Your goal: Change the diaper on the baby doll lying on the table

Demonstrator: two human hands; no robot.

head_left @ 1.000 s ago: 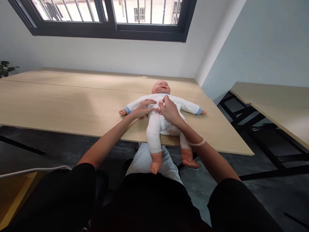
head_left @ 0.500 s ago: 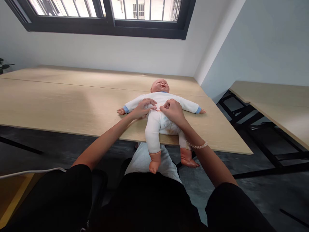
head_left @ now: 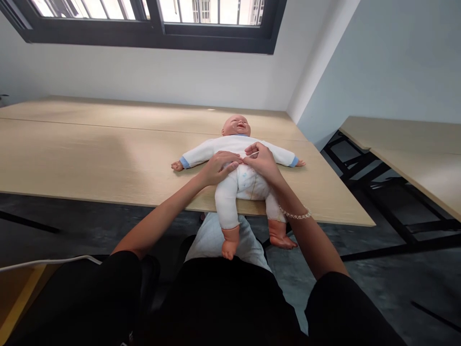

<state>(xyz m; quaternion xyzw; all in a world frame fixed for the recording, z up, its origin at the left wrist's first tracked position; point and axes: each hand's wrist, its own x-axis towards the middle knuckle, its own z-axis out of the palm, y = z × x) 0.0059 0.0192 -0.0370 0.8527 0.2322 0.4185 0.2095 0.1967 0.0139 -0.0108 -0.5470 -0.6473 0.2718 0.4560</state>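
A baby doll in a white top with blue cuffs lies on its back, its lower legs hanging over the table's front edge. Round its hips is a white diaper with faint coloured prints. My left hand rests on the diaper's waist, fingers stretched out flat and thumb apart. From the other side my right hand bends its fingers at the front of the waistband, thumb and fingertips pinching at its edge. The fingertips of both hands nearly meet over the doll's belly. The hands hide much of the waistband.
The pale wooden table stretches left and back to the wall under a barred window. A second table with black legs stands to the right. A white cable runs at the lower left.
My left hand has slid right and flattened across the waistband. My right hand's fingers have lifted and opened a little above its thumb. The view has shifted slightly.
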